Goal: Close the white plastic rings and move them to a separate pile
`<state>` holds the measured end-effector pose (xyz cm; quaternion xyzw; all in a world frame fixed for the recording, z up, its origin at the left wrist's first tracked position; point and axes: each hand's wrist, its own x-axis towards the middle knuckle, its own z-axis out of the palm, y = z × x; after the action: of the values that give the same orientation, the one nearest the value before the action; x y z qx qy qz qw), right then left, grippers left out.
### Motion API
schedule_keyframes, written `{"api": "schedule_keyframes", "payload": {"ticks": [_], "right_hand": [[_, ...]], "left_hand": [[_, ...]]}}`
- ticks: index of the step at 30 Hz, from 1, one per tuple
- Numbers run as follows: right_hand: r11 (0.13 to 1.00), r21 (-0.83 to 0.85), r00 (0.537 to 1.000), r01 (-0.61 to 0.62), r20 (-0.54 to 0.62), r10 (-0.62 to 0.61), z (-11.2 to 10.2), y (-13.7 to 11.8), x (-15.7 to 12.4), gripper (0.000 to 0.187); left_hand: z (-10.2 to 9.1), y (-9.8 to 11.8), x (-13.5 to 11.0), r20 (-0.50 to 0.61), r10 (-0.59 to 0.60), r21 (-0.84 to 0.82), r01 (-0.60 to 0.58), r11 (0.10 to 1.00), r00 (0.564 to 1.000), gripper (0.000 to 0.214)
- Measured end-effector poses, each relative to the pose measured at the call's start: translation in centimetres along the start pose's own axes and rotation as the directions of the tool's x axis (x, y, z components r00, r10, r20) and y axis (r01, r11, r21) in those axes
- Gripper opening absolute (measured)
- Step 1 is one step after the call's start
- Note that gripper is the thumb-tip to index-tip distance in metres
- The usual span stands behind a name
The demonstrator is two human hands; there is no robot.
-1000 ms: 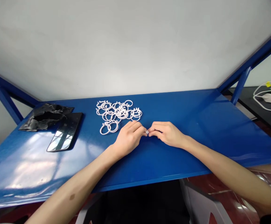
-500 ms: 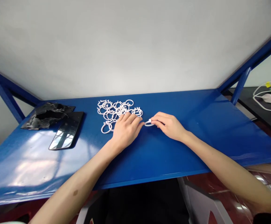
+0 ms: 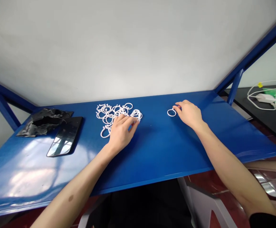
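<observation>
A heap of several white plastic rings (image 3: 111, 113) lies on the blue metal shelf (image 3: 157, 148), left of centre. My left hand (image 3: 121, 131) rests on the heap's near right side, fingers stretched and slightly apart over the rings. It grips nothing that I can see. One single white ring (image 3: 171, 112) lies apart on the shelf, right of centre. My right hand (image 3: 188, 113) is beside it, with thumb and forefinger pinched on the ring's right edge.
A black phone (image 3: 65, 136) lies face up at the left, with a crumpled black plastic bag (image 3: 42, 121) behind it. Blue frame struts rise at both ends. On a dark table at the far right are a white cable and charger (image 3: 262, 96).
Both hands were together at the middle on one ring. The right hand has carried that ring to the right and back. The left hand has moved onto the heap.
</observation>
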<state>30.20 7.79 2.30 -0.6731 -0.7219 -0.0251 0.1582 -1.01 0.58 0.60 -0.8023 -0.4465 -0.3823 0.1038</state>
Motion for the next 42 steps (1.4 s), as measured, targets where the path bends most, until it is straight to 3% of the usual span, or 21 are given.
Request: {"api": "schedule_keyframes", "payload": {"ticks": [2,5,8,12,17,22,24,29,33,38,42], "right_hand": [[0.972,0.207,0.994,0.108,-0.028,-0.105,0.1,-1.0,-0.5,0.033],[0.796,0.557,0.947,0.238,0.047,-0.317,0.6,-3.4,-1.7,0.039],[0.676,0.688,0.871,0.266,0.129,-0.474,1.3,-5.6,-3.2,0.038],[0.677,0.655,0.859,0.336,0.081,-0.505,1.8,-6.7,-4.0,0.024],[0.656,0.656,0.861,0.374,0.016,-0.508,1.6,-6.3,-4.0,0.019],[0.608,0.61,0.808,0.507,-0.09,-0.583,1.0,-6.5,-4.4,0.019],[0.608,0.587,0.794,0.534,-0.101,-0.6,0.9,-6.6,-4.6,0.02],[0.599,0.593,0.761,0.538,-0.037,-0.647,0.6,-6.8,-4.8,0.02],[0.573,0.608,0.734,0.55,-0.023,-0.679,0.8,-7.0,-5.0,0.02],[0.542,0.605,0.712,0.583,-0.059,-0.7,0.8,-7.3,-5.5,0.023],[0.534,0.553,0.681,0.639,-0.086,-0.727,0.5,-7.5,-6.0,0.026]], "left_hand": [[0.0,0.7,-0.1,0.038,0.093,0.005,-0.093,0.996,0.995,0.011],[0.1,1.4,-0.3,0.118,0.202,0.029,-0.207,0.978,0.972,0.012],[0.2,1.7,-0.3,0.149,0.282,0.037,-0.291,0.956,0.948,0.012],[0.1,2.0,-0.3,0.171,0.271,-0.007,-0.274,0.962,0.947,0.012],[0.5,2.1,-0.7,0.223,0.118,-0.15,-0.085,0.985,0.968,0.011],[1.1,1.9,-1.1,0.234,-0.094,-0.247,0.153,0.957,0.968,0.006],[1.0,1.8,-1.0,0.248,-0.122,-0.276,0.191,0.942,0.961,0.005],[0.9,1.9,-0.9,0.279,-0.071,-0.328,0.165,0.93,0.958,0.011],[0.8,2.0,-1.1,0.291,0.012,-0.285,0.074,0.956,0.957,0.016],[0.5,2.4,-1.1,0.187,0.126,-0.208,-0.086,0.974,0.974,0.015],[0.4,2.8,-1.3,0.114,0.167,-0.156,-0.149,0.976,0.979,0.019]]}}
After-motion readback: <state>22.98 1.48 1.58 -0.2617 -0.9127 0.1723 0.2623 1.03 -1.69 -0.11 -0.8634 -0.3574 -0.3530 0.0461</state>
